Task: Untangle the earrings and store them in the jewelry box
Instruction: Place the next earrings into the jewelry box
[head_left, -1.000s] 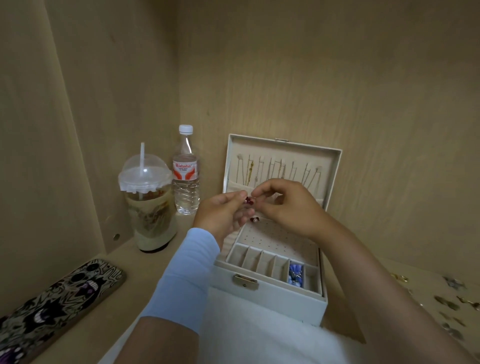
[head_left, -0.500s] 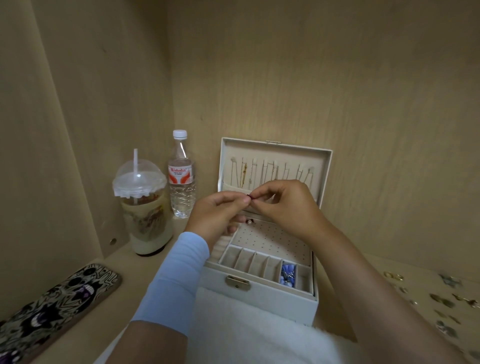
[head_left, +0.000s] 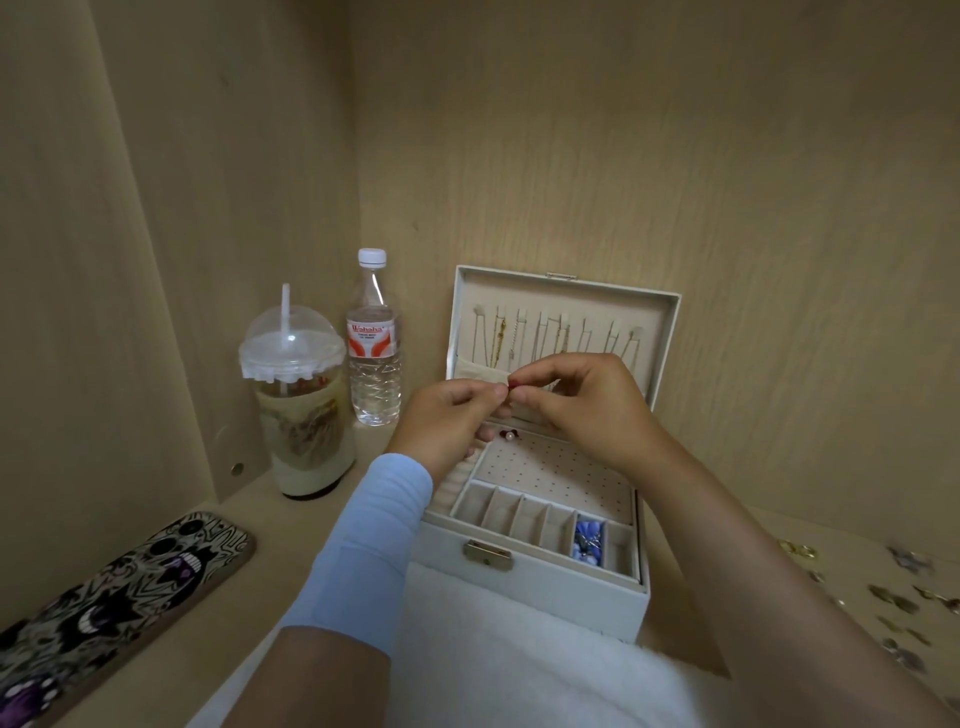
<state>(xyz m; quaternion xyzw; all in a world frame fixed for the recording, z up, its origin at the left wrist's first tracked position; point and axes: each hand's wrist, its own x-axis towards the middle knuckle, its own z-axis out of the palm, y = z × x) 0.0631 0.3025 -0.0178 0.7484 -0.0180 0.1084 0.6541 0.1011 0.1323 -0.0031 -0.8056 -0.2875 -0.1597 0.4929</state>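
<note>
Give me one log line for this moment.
phase: untangling | left hand: pinches red earring | right hand: pinches it too | jewelry box: open | pearl stud: on perforated tray

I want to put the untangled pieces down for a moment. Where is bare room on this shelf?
Bare wood lies between the patterned phone case, the domed plastic iced-drink cup and the white fluffy cloth. A strip runs right of the white jewelry box. Further right is crowded with scattered small earrings.

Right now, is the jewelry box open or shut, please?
Open: the jewelry box has its lid upright, showing hung chains and compartments.
</note>
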